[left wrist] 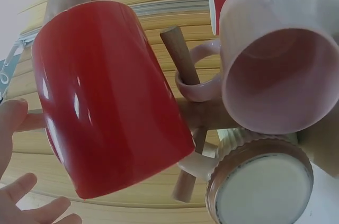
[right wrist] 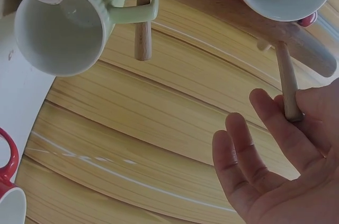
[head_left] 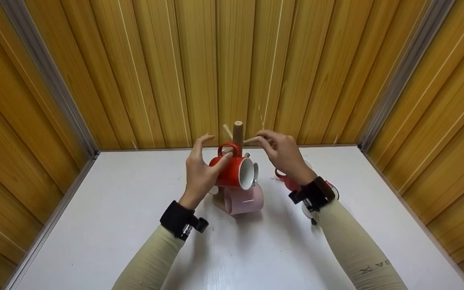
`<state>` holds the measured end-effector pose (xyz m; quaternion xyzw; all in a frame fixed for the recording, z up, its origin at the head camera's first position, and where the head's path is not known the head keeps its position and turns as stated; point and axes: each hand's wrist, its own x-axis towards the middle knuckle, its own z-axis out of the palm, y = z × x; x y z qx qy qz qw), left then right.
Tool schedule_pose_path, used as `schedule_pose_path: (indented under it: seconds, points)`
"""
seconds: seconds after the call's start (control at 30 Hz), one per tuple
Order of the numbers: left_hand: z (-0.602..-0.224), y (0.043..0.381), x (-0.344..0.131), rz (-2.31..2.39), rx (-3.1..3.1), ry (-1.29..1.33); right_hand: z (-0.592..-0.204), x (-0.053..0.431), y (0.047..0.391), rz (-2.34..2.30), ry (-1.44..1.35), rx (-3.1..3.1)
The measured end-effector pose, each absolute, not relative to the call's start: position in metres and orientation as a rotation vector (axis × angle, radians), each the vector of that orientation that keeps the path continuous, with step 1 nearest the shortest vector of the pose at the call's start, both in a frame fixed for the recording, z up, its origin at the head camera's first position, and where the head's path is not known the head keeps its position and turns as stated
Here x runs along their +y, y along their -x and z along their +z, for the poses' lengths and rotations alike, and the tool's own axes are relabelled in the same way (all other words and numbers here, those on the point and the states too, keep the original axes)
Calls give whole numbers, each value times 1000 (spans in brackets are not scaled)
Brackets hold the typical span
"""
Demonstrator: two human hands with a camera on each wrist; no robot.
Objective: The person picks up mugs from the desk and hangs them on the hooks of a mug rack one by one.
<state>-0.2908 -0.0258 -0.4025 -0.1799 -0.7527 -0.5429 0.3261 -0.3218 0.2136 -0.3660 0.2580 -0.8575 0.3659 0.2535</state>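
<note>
A red mug [head_left: 228, 172] with a white inside hangs by its handle on a peg of the wooden mug tree [head_left: 238, 133]. My left hand [head_left: 201, 173] is beside this mug, its thumb against it and its other fingers spread apart from it. In the left wrist view the red mug [left wrist: 108, 99] covers much of the hand. On the tree's other side, my right hand [head_left: 282, 153] pinches the tip of a bare peg [right wrist: 287, 83] between thumb and index finger, the other fingers loose.
Below the red mug hangs a pink mug [head_left: 246, 200]. A pale green ribbed mug [right wrist: 63, 33] hangs on another peg. A red mug [head_left: 291, 184] stands on the white table [head_left: 127, 209], partly behind my right wrist. Wood-patterned walls [head_left: 199, 72] enclose the table.
</note>
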Motion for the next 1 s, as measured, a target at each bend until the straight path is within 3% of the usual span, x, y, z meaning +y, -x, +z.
schedule_pose_path:
  seconds: [1.0]
  points:
    - [-394,291,-48,-1416,-1812,302,-382,194,276,924,-800,-2155]
